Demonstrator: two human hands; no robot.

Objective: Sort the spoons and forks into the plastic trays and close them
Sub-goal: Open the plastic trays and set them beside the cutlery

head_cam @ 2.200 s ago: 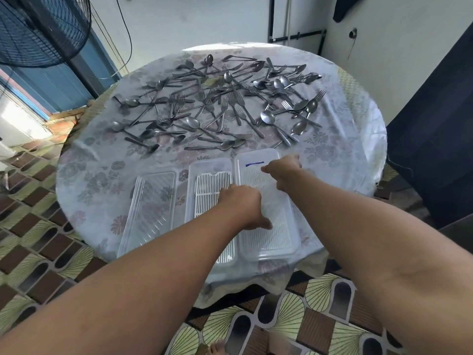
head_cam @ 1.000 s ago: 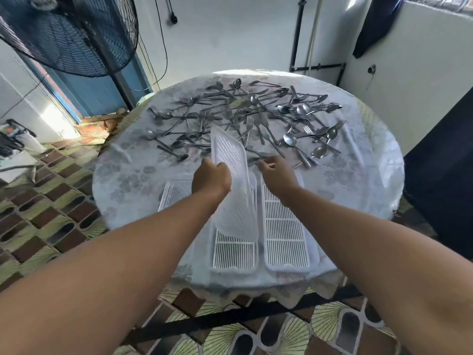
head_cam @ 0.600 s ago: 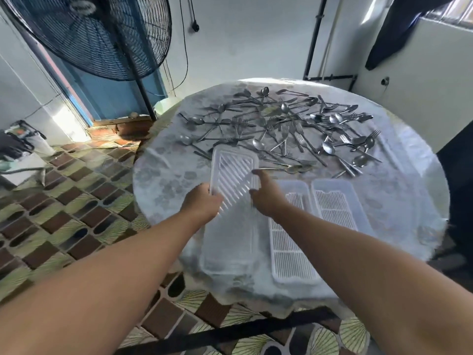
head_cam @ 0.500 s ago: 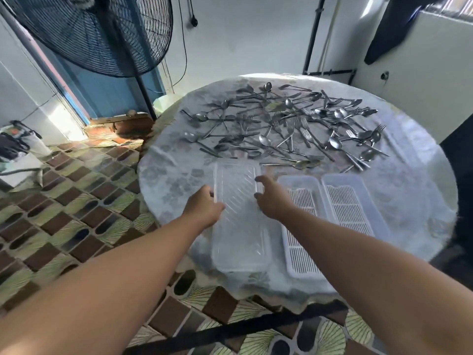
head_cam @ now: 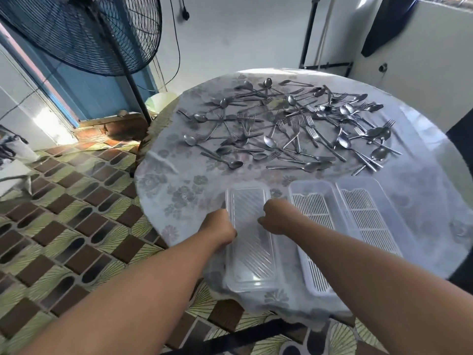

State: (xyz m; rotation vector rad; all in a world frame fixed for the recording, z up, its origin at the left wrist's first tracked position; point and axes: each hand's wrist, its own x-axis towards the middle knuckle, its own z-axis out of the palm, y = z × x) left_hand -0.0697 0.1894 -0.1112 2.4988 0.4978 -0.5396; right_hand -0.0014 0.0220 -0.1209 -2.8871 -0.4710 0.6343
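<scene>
Clear plastic lid: lies flat at the near left of the round table, long axis running away from the person, near end overhanging the table edge slightly. Left hand: curled at the lid's left long edge, fingers against the rim; whether it pinches the rim cannot be told. Right hand: loosely curled over the lid's right edge, fingertips pointing down toward the ribbed surface, nothing enclosed; contact uncertain. Two open plastic trays: side by side just right of the right hand, touching each other, each with a white slotted insert, neither holding cutlery. Spoons and forks: scattered loose pile beyond both hands, across the far half of the table, well apart from lid and trays. Standing fan: far left of the left hand, on the tiled floor.
</scene>
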